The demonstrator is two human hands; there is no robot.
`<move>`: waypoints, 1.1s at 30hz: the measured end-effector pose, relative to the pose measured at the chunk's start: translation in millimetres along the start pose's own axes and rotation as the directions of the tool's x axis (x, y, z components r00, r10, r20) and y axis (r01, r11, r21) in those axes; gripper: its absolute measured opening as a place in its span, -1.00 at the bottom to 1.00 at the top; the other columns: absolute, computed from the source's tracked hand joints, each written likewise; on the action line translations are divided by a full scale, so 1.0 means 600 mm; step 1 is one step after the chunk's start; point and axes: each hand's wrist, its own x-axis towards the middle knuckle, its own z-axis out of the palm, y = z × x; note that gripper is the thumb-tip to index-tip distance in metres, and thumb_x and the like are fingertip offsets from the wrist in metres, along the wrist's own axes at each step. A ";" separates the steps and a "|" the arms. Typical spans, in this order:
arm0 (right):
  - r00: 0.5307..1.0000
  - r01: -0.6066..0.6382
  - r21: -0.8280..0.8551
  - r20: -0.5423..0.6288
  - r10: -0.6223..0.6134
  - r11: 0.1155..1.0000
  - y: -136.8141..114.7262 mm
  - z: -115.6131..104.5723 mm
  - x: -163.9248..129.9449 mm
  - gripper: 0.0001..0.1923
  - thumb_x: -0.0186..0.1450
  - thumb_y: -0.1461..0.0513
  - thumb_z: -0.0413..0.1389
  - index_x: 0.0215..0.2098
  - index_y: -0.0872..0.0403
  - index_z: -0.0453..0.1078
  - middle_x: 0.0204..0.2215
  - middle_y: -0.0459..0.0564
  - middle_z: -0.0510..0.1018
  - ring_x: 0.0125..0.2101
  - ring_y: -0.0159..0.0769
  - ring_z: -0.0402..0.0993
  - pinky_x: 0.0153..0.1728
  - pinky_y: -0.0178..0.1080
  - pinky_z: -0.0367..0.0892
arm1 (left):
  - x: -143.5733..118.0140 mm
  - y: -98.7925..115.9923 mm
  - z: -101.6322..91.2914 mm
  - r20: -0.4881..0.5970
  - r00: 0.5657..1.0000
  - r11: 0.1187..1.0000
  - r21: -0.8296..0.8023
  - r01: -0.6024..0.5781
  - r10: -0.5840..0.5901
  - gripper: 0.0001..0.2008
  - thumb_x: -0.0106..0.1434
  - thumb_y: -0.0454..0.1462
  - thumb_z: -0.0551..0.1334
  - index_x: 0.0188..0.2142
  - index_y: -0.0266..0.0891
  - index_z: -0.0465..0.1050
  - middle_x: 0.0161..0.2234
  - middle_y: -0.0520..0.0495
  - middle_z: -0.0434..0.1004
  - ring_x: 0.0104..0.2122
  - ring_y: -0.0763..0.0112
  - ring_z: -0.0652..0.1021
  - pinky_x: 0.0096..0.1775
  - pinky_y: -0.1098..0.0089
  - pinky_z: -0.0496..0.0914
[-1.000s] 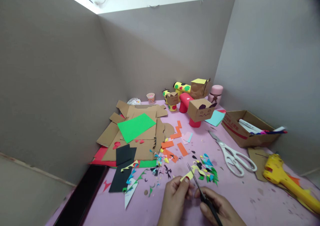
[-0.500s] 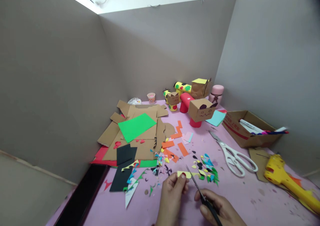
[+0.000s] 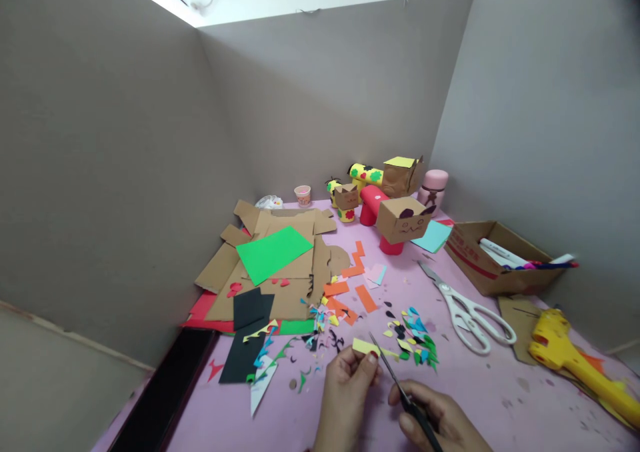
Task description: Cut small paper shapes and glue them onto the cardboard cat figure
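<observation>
My left hand (image 3: 350, 379) pinches a small strip of yellow paper (image 3: 365, 346) between thumb and fingers. Dark-handled scissors (image 3: 410, 405) sit in my right hand (image 3: 437, 412), with the thumb and fingers closed round the handles. Their blades point up and left, reaching the right end of the yellow strip; whether the paper lies between them I cannot tell. Just beyond, to the right, lies a scatter of small drop-shaped paper pieces (image 3: 423, 345) in green, blue, black and yellow. Tiny colored scraps (image 3: 325, 322) cover the table left of the strip.
White-handled scissors (image 3: 470, 315) and a yellow glue gun (image 3: 555, 345) lie to the right, below a cardboard box of pens (image 3: 490, 275). Cardboard-headed animal figures (image 3: 403, 220) stand at the back. Left are flattened cardboard (image 3: 285, 299), green paper (image 3: 275, 252) and black paper (image 3: 240, 355).
The yellow strip has tilted slightly, its right end lower, and my left thumb has shifted a little right and down. The scissors have barely moved.
</observation>
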 end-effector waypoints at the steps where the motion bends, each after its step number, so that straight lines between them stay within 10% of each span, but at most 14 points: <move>1: 1.000 0.001 0.002 -0.001 -0.001 1.000 0.001 0.000 0.001 -0.56 0.14 -0.13 0.10 -0.31 0.05 0.39 -0.52 -0.13 0.29 -0.50 -0.32 0.20 -0.48 -0.33 0.18 | -0.001 0.000 0.000 -0.002 1.000 1.000 0.006 0.004 -0.004 -0.61 -0.05 0.02 0.33 -0.60 -0.26 0.35 -0.63 0.06 0.34 -0.56 0.45 0.32 -0.44 0.45 0.19; 33: 0.998 -0.035 -0.002 0.051 0.035 0.999 0.004 -0.002 -0.001 -0.54 0.14 -0.15 0.08 -0.30 0.06 0.36 -0.57 -0.18 0.18 -0.53 -0.36 0.08 -0.51 -0.34 0.07 | 0.006 -0.001 -0.005 0.013 1.000 1.000 0.008 0.010 -0.010 -0.61 -0.02 0.02 0.31 -0.58 -0.26 0.34 -0.64 0.08 0.32 -0.58 0.48 0.28 -0.46 0.45 0.14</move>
